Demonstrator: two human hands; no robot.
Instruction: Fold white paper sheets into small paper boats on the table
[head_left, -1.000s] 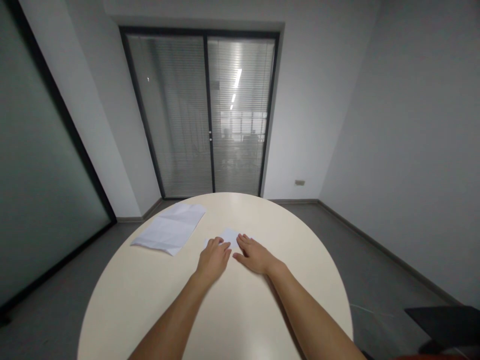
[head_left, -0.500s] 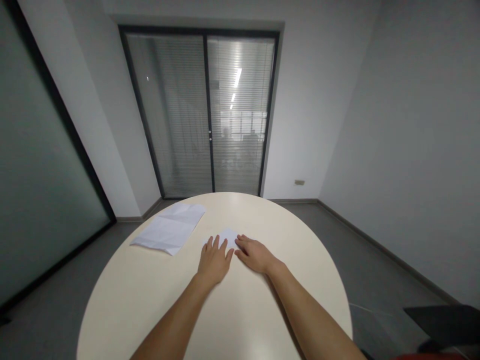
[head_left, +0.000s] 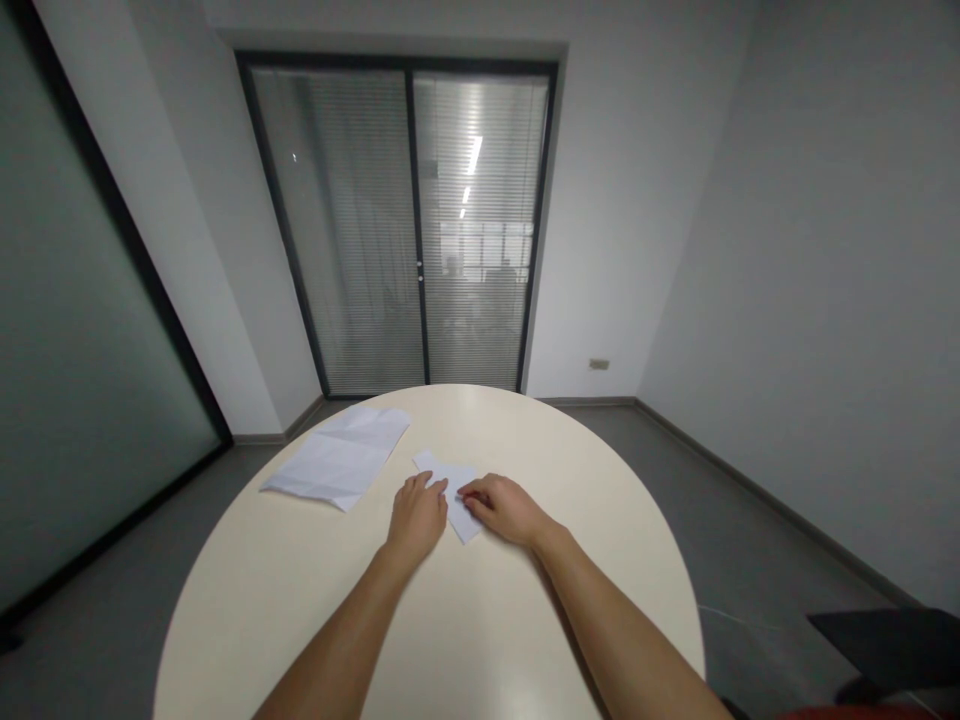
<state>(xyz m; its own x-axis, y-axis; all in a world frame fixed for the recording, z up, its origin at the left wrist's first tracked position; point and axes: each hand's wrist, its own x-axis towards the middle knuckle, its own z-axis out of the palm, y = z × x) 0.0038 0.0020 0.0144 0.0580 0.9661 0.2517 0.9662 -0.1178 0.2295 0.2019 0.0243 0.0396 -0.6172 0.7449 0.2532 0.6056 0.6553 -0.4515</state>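
A small folded white paper (head_left: 452, 488) lies on the round cream table (head_left: 480, 620), turned at an angle between my two hands. My left hand (head_left: 416, 517) rests on its left edge with the fingers curled down onto it. My right hand (head_left: 504, 508) sits on its right side, fingers bent and pinching the paper's edge. Parts of the paper are hidden under both hands.
A larger creased white sheet (head_left: 341, 457) lies flat at the table's far left. Beyond the table are glass doors with blinds (head_left: 409, 230) and grey floor. A dark object (head_left: 892, 645) shows at the lower right edge.
The small paper has been turned and now lies at an angle, with a corner showing near me. Both hands went from lying flat on it to curled fingers at its edges.
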